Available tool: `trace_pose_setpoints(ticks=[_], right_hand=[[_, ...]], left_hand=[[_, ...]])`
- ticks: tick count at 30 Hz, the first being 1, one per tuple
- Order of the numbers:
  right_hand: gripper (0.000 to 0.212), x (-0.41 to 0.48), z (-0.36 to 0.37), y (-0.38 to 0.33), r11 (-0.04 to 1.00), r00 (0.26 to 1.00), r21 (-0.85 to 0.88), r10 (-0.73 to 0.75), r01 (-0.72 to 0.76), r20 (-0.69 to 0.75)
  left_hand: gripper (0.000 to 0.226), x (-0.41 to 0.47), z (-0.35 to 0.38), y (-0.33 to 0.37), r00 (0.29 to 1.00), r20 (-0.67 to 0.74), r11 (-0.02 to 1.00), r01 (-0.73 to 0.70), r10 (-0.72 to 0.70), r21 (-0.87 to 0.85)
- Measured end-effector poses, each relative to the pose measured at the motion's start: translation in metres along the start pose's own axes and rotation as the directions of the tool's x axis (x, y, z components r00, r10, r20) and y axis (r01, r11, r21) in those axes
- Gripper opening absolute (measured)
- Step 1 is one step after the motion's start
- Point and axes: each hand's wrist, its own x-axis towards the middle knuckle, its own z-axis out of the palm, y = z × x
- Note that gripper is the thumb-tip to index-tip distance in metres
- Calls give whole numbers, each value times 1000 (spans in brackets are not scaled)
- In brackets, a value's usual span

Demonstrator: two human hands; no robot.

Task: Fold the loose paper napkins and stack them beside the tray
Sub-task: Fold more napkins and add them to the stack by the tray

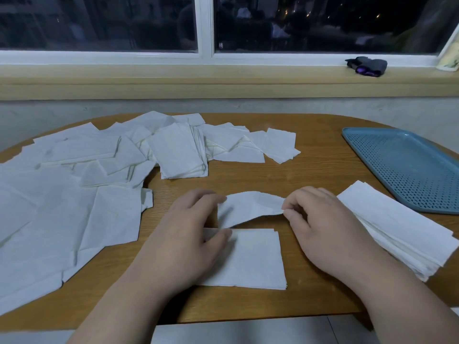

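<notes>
Head view: the napkin lies on the desk right before the person, its far half lifted in an arch. The left hand has its grip pinched on the flap's left edge, thumb on the flat half. The right hand pinches the right corner. Pulled apart too hard, the thin paper could tear. Lowered unevenly, its edges would land askew. The stack lies just beside the tray, close by the right wrist, which could nudge it crooked. The loose napkins sprawl across the desk's left, near the left arm but off the fold. A dark bundle sits on the sill.
</notes>
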Motion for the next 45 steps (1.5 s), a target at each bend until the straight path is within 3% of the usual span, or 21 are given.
trace_pose_setpoints(ticks=[4,9,12,15,17,20,22,25,31,37,41,45], right_hand=[[13,-12,-23,-16,985,999,173,11,-20,52],[16,-18,-22,-23,948,998,314,40,-54,48],[17,-18,-21,-25,902,997,424,66,-80,47],[16,-19,-20,-28,839,993,533,83,-113,79],[15,-19,-19,-31,770,991,623,98,-136,94],[7,-21,-16,-37,690,984,705,74,-166,160],[13,-22,-10,-40,739,983,654,62,-161,173],[14,-19,0,-42,837,982,519,109,-174,153],[24,-18,14,-38,952,980,247,152,-180,128],[35,-13,25,-33,998,994,-35,56,-53,96],[34,-14,26,-29,996,997,-85,27,-21,68],[26,-10,22,-28,999,998,7,34,-35,43]], left_hand=[[67,-3,-7,2,992,-57,994,-110,109,-6],[77,-16,-21,12,975,57,973,-209,215,-95],[66,-20,-24,15,978,43,977,-200,203,-76],[25,-23,-21,15,989,-80,988,-134,128,-73],[8,-24,-24,17,993,-121,986,-6,-15,-169],[26,-26,-31,17,977,-5,913,198,-214,-357],[37,-26,-35,15,957,92,860,287,-274,-423],[28,-26,-36,11,925,155,826,380,-347,-417],[42,-23,-27,3,911,44,906,413,-411,-94],[31,-19,-17,0,934,-31,918,355,-355,178],[29,-19,-11,-2,951,-95,926,308,-294,217],[26,-18,-14,-2,952,-155,948,285,-262,145]])
